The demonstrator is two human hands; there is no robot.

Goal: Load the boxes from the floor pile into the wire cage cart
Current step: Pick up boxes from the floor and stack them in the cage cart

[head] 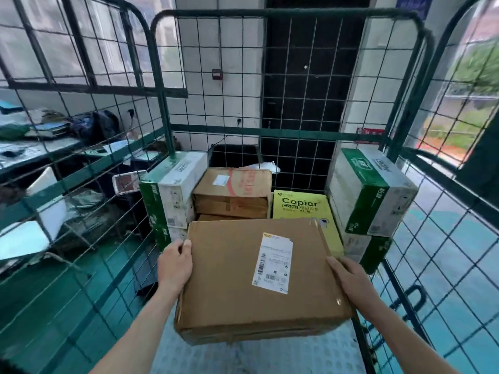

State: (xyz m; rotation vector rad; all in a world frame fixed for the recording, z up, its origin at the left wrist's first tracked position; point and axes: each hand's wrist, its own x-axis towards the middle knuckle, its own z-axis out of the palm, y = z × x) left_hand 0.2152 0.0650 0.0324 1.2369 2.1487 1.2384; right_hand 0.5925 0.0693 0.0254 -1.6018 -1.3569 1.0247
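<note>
Far left, outside the mesh: cluttered desk [40,136]. Wire cage cart [297,12] green-framed, its near side open toward the wearer. Inside, against the left wall, stood stacked green-and-white cartons [172,190]. Left hand [175,263] gripped the left edge of the brown box [229,292], thumb on top, fingers curled over the side. The box sat low over the cart's pale floor at the near end, white shipping label [272,260] up; contact with the floor could not be told. Behind it: taped brown carton [235,193], then yellow Copier box [299,206]. Right hand [348,276] clasped the box's right edge, thumb along the top. More green-and-white boxes [372,190] stood against the right wall.
</note>
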